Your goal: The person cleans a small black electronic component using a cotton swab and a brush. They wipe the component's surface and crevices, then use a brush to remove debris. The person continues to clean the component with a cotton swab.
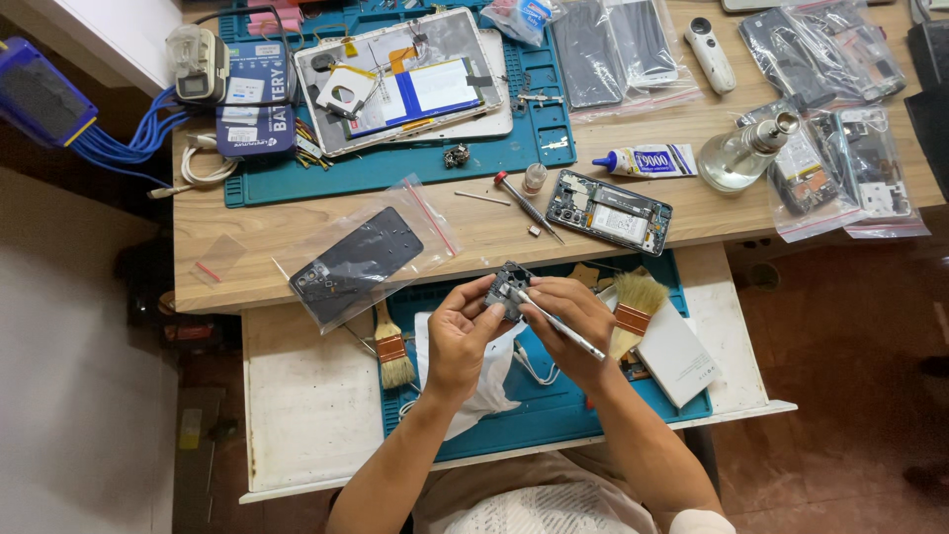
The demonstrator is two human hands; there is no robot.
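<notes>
Left hand (460,331) grips a small dark circuit board (507,285) between thumb and fingers, held up over the blue mat (554,410) on the pull-out shelf. Right hand (571,314) is closed around a slim metal tool (559,324), probably tweezers, hard to tell at this size; its tip touches the board. White cloth (484,391) lies under the left wrist. Small brush (392,346) left of the hands, wider brush (633,307) and a white box (677,358) to the right. On the desk above: opened phone (610,211), screwdriver (524,203), glue tube (647,160), bagged phone back (356,264), opened tablet (405,79).
</notes>
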